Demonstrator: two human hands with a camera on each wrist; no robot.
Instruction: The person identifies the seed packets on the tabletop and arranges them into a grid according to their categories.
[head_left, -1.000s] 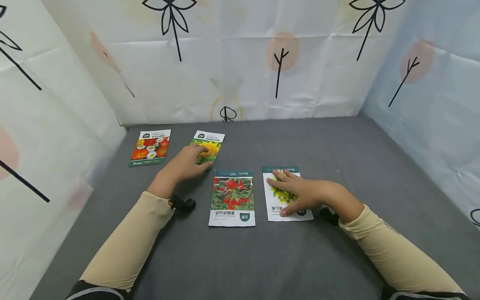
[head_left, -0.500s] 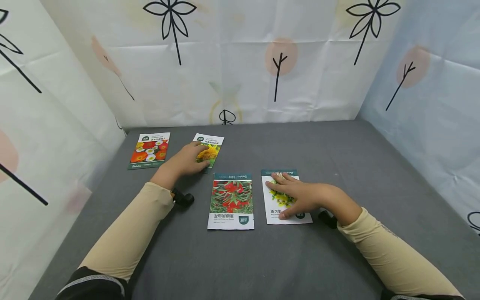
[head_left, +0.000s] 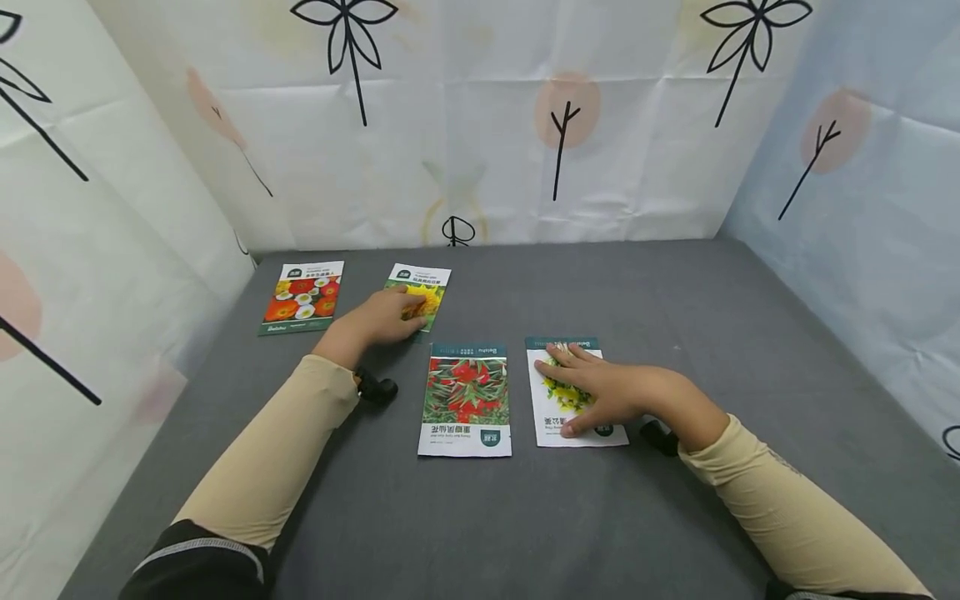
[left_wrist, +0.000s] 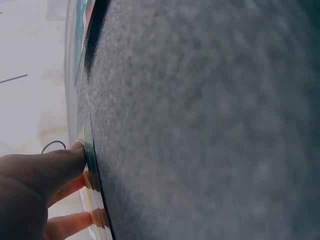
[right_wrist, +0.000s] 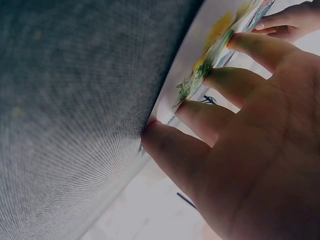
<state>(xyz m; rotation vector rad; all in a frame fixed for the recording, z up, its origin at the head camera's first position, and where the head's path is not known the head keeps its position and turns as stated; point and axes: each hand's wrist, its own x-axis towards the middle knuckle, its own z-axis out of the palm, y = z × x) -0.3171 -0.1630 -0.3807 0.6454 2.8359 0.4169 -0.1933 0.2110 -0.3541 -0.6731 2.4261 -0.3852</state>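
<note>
In the head view my left hand [head_left: 378, 318] rests on a seed packet with a yellow flower [head_left: 424, 292] at the back. Its fingers lie over the picture and the thumb touches the lower edge, as the left wrist view also shows. My right hand [head_left: 611, 387] lies spread on a white seed packet with small yellow flowers [head_left: 546, 408], covering much of its front. In the right wrist view the fingertips [right_wrist: 187, 110] press on that packet. Between the hands lies a seed packet with red flowers [head_left: 465, 400], untouched, its print upside down.
At the back left lies a seed packet with red, orange and white flowers [head_left: 303, 297]. All packets lie flat on a grey cloth-covered table [head_left: 480, 525]. White printed curtains [head_left: 480, 125] enclose its back and sides.
My left hand has shifted slightly to the right on its packet. The right hand and all the packets stay in place; the head view tilts a little.
</note>
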